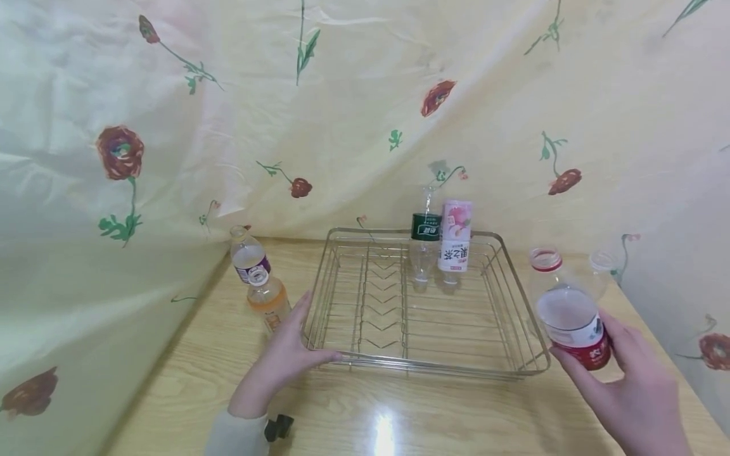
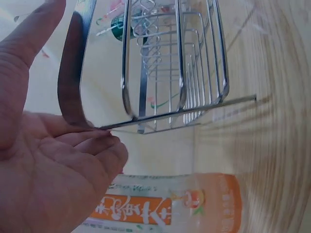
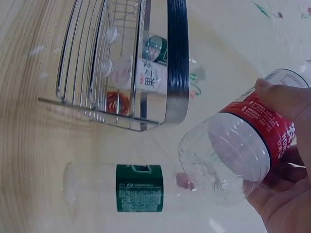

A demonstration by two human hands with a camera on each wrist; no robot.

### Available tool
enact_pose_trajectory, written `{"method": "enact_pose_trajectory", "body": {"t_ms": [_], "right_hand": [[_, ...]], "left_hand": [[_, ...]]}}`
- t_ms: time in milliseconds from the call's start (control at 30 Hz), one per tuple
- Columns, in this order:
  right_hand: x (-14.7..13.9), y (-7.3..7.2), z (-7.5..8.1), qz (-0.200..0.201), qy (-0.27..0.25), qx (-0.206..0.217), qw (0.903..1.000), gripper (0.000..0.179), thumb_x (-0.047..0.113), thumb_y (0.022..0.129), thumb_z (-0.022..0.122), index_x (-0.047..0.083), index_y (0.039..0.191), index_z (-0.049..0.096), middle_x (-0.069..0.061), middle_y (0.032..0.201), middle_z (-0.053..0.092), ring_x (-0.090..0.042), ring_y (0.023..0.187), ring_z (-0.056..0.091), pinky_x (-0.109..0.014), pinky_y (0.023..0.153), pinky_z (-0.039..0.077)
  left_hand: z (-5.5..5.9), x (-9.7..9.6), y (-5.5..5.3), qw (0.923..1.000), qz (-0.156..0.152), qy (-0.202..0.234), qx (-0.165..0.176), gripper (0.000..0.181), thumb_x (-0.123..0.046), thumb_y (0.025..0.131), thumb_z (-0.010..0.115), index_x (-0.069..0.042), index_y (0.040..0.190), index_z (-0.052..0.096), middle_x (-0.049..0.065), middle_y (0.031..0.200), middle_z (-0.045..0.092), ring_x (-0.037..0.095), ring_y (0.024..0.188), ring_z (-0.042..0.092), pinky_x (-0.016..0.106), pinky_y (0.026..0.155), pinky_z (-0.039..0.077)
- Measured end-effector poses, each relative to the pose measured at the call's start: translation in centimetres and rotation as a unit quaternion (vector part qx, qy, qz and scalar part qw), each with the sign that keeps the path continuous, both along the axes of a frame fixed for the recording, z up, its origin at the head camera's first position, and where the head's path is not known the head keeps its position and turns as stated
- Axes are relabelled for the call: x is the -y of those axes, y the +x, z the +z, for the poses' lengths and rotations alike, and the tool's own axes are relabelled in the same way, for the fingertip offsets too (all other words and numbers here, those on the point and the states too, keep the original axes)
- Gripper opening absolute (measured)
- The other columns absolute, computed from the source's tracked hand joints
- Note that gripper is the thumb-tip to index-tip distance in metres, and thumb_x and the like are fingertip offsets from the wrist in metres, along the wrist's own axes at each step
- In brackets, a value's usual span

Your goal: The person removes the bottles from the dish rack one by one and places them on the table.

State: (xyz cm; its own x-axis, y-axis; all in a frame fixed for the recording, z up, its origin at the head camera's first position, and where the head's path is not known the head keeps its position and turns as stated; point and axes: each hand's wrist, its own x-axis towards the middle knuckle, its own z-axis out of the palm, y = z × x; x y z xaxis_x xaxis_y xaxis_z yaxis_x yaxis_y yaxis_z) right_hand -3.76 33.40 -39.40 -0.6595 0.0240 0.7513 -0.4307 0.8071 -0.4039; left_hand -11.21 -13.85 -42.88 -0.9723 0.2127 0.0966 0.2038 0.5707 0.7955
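We see the red-labelled bottle [image 1: 573, 323] tilted, just right of the wire rack [image 1: 422, 365]; its plastic is transparent, its mouth [image 1: 545, 259] has a red ring, and its label [image 3: 260, 119] is red and white. The right hand [image 1: 635, 373] holds it between thumb and fingers. The left hand [image 1: 288, 345], thumb spread wide, touches the rack's near left corner.

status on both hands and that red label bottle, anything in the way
Left hand at near left corner of wire rack. Right hand gripping red-labelled bottle, outside rack. Possible snag: upright green-labelled bottle just beyond it.
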Motion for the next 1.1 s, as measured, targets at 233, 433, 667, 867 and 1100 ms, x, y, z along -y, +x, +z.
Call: {"method": "enact_pose_trajectory", "body": {"t_ms": [233, 433, 667, 867, 1100], "right_hand": [[-0.4, 0.3, -0.1, -0.040, -0.063, 0.044, 0.9962, 0.096, -0.014, 0.053, 0.094, 0.006, 0.141, 0.061, 0.010, 0.117, 0.060, 0.005, 0.108, 0.055, -0.004, 0.090, 0.041], [-0.5, 0.5, -0.5, -0.062, -0.096, 0.080, 0.9902, 0.089, -0.013, 0.055, 0.094, 0.005, 0.137, 0.063, 0.010, 0.115, 0.059, -0.001, 0.106, 0.055, -0.004, 0.087, 0.042], [-1.0, 0.2, -1.6, -0.079, -0.130, 0.095, 0.9838, 0.083, -0.011, 0.055, 0.096, 0.010, 0.130, 0.069, 0.004, 0.107, 0.062, -0.006, 0.101, 0.055, -0.005, 0.083, 0.043], [-1.4, -0.1, -2.5, -0.103, -0.176, 0.130, 0.9703, 0.072, -0.005, 0.061, 0.096, 0.009, 0.126, 0.070, -0.001, 0.109, 0.062, -0.008, 0.103, 0.055, -0.004, 0.081, 0.044], [-2.4, -0.2, -3.5, -0.134, -0.167, 0.169, 0.9620, 0.074, 0.008, 0.067, 0.097, 0.010, 0.133, 0.064, 0.006, 0.112, 0.060, -0.004, 0.103, 0.052, -0.001, 0.076, 0.041]], "left_hand": [[-0.4, 0.1, -0.2, 1.0000, 0.003, 0.001, 0.003, 0.130, -0.049, 0.067, 0.093, -0.005, 0.162, 0.016, 0.016, 0.165, 0.019, 0.038, 0.148, 0.022, 0.054, 0.118, 0.020], [-0.9, 0.2, -0.2, 0.9997, 0.003, 0.024, 0.005, 0.128, -0.046, 0.067, 0.093, -0.008, 0.163, 0.018, 0.014, 0.164, 0.023, 0.038, 0.147, 0.026, 0.054, 0.118, 0.021], [-1.2, 0.3, -0.1, 0.9986, 0.008, 0.050, 0.012, 0.127, -0.044, 0.068, 0.094, -0.009, 0.163, 0.018, 0.012, 0.164, 0.024, 0.037, 0.147, 0.027, 0.053, 0.118, 0.021], [-1.5, 0.4, 0.2, 0.9988, 0.019, 0.044, 0.013, 0.124, -0.048, 0.070, 0.091, -0.006, 0.162, 0.019, 0.015, 0.163, 0.024, 0.039, 0.147, 0.025, 0.054, 0.118, 0.021], [-1.4, 0.3, 0.3, 0.9990, 0.026, 0.034, 0.011, 0.122, -0.048, 0.071, 0.091, -0.006, 0.162, 0.021, 0.018, 0.162, 0.025, 0.041, 0.146, 0.026, 0.055, 0.117, 0.022]]}}
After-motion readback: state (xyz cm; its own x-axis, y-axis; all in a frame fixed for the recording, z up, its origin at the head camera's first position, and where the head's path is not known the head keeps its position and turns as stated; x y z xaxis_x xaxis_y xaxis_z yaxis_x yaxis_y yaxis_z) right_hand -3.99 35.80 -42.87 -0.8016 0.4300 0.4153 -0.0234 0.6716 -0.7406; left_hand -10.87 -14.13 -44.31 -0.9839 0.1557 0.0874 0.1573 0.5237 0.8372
